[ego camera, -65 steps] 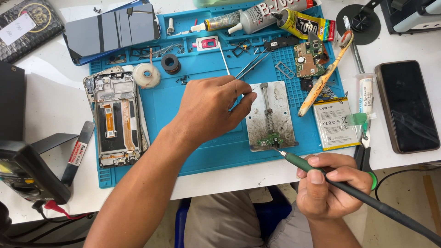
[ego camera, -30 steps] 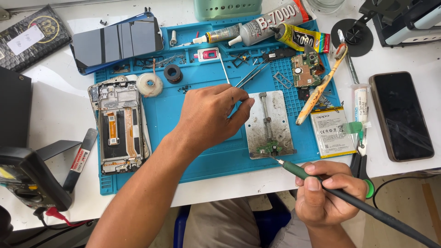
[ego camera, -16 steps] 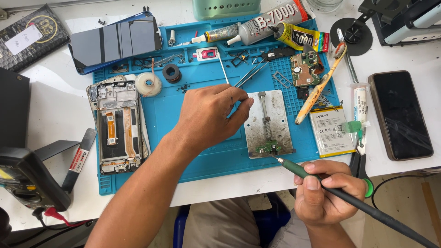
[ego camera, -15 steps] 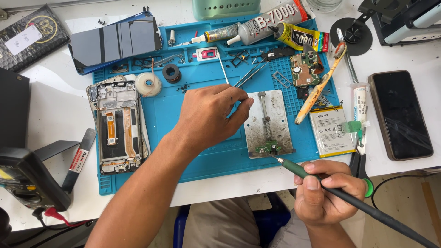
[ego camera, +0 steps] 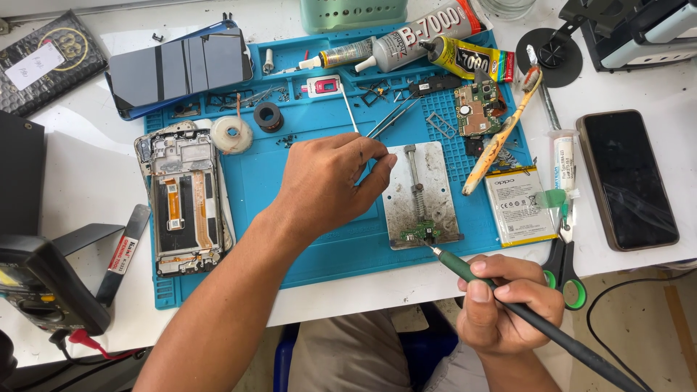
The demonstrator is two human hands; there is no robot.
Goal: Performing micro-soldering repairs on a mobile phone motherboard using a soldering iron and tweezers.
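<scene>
soldering iron (ego camera: 465, 267) tip now on small board (ego camera: 419, 233), right hand (ego camera: 506, 303) gripping it, left hand (ego camera: 330, 181) pinching wire (ego camera: 351, 116)

Left hand (ego camera: 330, 181): forearm reaching diagonally up from the lower left, palm down, knuckles uppermost, fingers curled with thumb and forefinger pinched at the tips. Right hand (ego camera: 508, 305): low at the right, fingers and thumb wrapped in a pen-like grip, thumbnail facing up.
</scene>
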